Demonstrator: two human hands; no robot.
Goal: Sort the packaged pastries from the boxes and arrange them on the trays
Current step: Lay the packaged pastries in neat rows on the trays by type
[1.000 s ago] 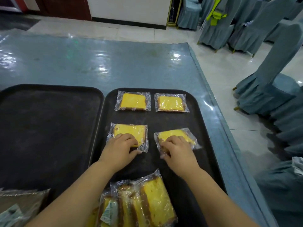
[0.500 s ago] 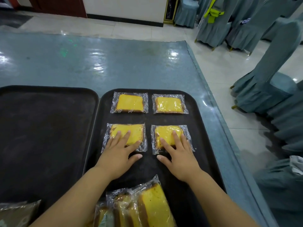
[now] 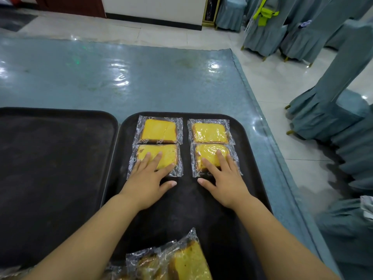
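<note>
1. Both hands lie flat with the fingers straight and spread, pinching nothing. The left hand (image 3: 147, 184) presses its grip down on the near half of the front-left packet (image 3: 170, 153). The right hand (image 3: 226, 182) does the same on the front-right packet (image 3: 205, 152). Both thumbs stick out sideways over bare tray.
2. A second ago the fingers were curled at these two packets and the right-hand one sat askew. Now both are squared up and have been slid away from the person. The gap to the back row that was open half a second ago is closed.
3. I'd say the second row is as good as placed. The hands can let go and fetch more.
4. Each front slice lies straight under its hand's fingertips, with the cake's far half showing beyond them. The far seals meet, or all but meet, the back-left packet (image 3: 159, 131) and the back-right packet (image 3: 210, 132).
5. All four sit at the far end of the right tray (image 3: 181, 209), leaving plenty of black surface nearer the person.
6. A heap of wrapped slices (image 3: 181, 263) waits at that tray's near edge, between the forearms.
7. The left tray (image 3: 56, 168) sits alongside with nothing on what shows of its surface. Both rest on the shiny blue tabletop (image 3: 141, 77), and covered chairs (image 3: 333, 118) stand off to the right.
</note>
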